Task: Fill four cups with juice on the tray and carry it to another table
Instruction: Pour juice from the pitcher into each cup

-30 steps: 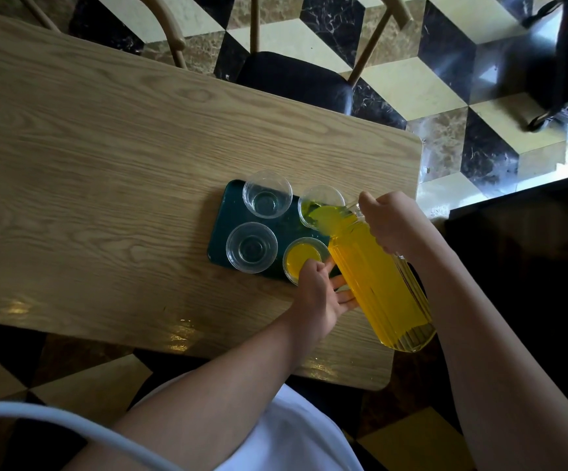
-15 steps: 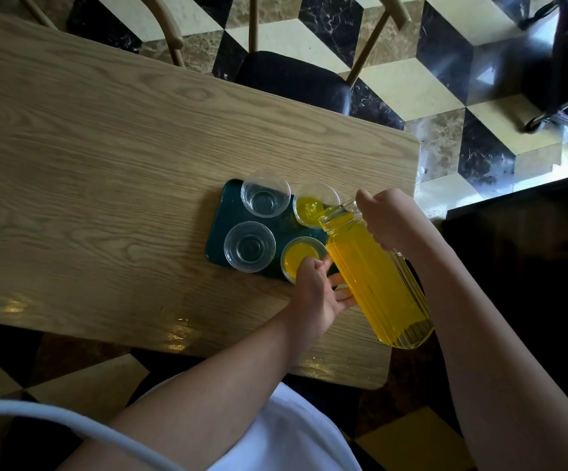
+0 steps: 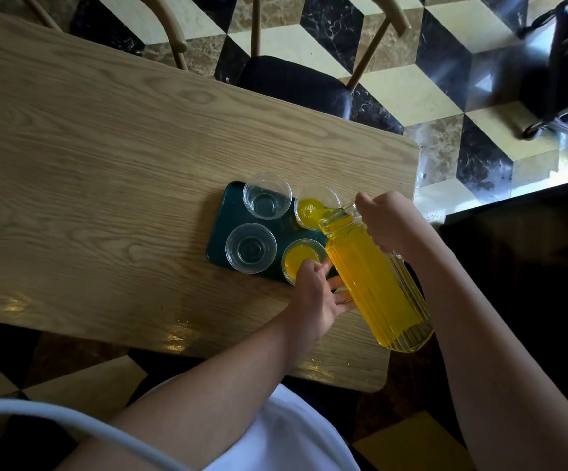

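A dark green tray [image 3: 223, 226] lies on the wooden table with four clear cups. The far left cup [image 3: 267, 195] and near left cup [image 3: 250, 248] are empty. The near right cup [image 3: 297, 258] holds yellow juice. My right hand [image 3: 389, 222] grips the handle of a ribbed glass pitcher [image 3: 374, 283] of juice, tilted with its spout over the far right cup [image 3: 313, 207], where juice is pooling. My left hand [image 3: 316, 297] rests at the near right cup's rim, its fingers touching the pitcher's side.
The wooden table [image 3: 105, 171] ends just right of the tray. A chair with a dark seat [image 3: 292, 86] stands across the table. Chequered tiles cover the floor, and a dark surface [image 3: 530, 266] lies to the right.
Juice has been flowing from the tilted pitcher into the far right cup, and its level has risen. My left hand has stayed by the near right cup.
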### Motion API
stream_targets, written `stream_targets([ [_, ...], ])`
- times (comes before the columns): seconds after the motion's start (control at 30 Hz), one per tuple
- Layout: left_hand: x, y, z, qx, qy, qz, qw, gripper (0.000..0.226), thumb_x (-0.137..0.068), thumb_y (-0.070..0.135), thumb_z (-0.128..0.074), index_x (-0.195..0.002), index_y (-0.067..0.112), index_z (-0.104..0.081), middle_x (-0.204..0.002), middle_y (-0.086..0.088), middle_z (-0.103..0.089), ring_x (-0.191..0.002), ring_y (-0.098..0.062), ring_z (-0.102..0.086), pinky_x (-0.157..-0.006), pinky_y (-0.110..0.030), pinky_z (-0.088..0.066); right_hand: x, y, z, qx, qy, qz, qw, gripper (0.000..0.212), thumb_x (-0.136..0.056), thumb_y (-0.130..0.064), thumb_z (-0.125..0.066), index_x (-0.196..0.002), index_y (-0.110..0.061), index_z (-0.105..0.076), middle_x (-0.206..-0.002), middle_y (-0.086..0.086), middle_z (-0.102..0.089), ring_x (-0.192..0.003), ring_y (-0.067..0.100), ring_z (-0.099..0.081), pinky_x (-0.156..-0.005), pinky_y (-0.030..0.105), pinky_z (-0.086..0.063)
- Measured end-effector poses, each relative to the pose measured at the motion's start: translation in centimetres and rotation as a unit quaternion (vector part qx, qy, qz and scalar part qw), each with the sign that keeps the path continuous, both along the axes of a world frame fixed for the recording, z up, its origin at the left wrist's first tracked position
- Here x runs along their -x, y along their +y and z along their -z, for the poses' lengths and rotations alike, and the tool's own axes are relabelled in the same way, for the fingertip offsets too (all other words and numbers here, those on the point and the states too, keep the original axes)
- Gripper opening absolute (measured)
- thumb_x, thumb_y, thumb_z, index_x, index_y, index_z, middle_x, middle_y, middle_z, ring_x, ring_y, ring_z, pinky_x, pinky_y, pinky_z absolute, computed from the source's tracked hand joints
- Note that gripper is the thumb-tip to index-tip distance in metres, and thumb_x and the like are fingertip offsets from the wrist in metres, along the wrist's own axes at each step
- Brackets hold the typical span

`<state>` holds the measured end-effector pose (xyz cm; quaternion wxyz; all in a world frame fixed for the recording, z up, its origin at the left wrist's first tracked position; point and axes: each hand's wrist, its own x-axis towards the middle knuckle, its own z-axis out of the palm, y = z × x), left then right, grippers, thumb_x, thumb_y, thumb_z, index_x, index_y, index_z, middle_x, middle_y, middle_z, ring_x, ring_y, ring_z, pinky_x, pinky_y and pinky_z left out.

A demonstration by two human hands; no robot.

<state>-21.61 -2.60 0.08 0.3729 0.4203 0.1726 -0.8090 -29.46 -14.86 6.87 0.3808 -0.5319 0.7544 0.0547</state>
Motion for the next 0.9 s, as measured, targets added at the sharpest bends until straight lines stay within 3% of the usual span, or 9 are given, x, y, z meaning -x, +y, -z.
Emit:
stream_targets([
  [0.23, -0.2, -0.1, -0.2, 0.01, -0.001, 0.005, 1.0, 0.066, -0.094, 0.026, -0.022, -0.16, 0.026, -0.02, -0.114, -0.019, -0.061, -0.108, -0.042, -0.057, -0.098, -0.058, -0.041, -0.2, -0.1, -0.3, -0.007, 0.012, -0.008, 1.0, 0.051, -0.1, -0.038, -0.038, -0.064, -0.004, -0.051, -0.054, 0.014, -0.05, -0.045, 0.025, -0.045, -0.058, 0.034, -0.042],
  [0.5, -0.4, -0.5, -0.2, 0.012, -0.01, 0.012, 1.0, 0.067, -0.093, 0.027, -0.024, -0.16, 0.025, -0.019, -0.115, -0.02, -0.062, -0.122, -0.047, -0.053, -0.105, -0.061, -0.038, -0.1, -0.2, -1.0, -0.005, 0.0, 0.008, 1.0, 0.048, -0.099, -0.041, -0.039, -0.063, -0.009, -0.044, -0.054, 0.012, -0.045, -0.039, 0.022, -0.038, -0.049, 0.029, -0.035],
  [0.67, -0.8, -0.4, -0.4, 0.015, -0.007, 0.014, 1.0, 0.067, -0.094, 0.027, -0.024, -0.161, 0.026, -0.019, -0.118, -0.022, -0.062, -0.117, -0.046, -0.056, -0.096, -0.059, -0.044, -0.7, -0.3, -1.1, -0.002, 0.013, 0.003, 1.0, 0.052, -0.099, -0.043, -0.038, -0.063, -0.008, -0.047, -0.055, 0.013, -0.047, -0.042, 0.024, -0.042, -0.057, 0.036, -0.04],
  [0.9, -1.2, -0.5, -0.2, 0.003, -0.019, 0.03, 0.999, 0.067, -0.094, 0.026, -0.023, -0.161, 0.025, -0.016, -0.148, -0.028, -0.046, -0.13, -0.05, -0.047, -0.103, -0.061, -0.037, -1.0, -0.3, -1.0, -0.01, 0.021, 0.0, 1.0, 0.048, -0.1, -0.04, -0.038, -0.07, -0.005, -0.05, -0.062, 0.016, -0.051, -0.044, 0.024, -0.045, -0.055, 0.033, -0.041],
])
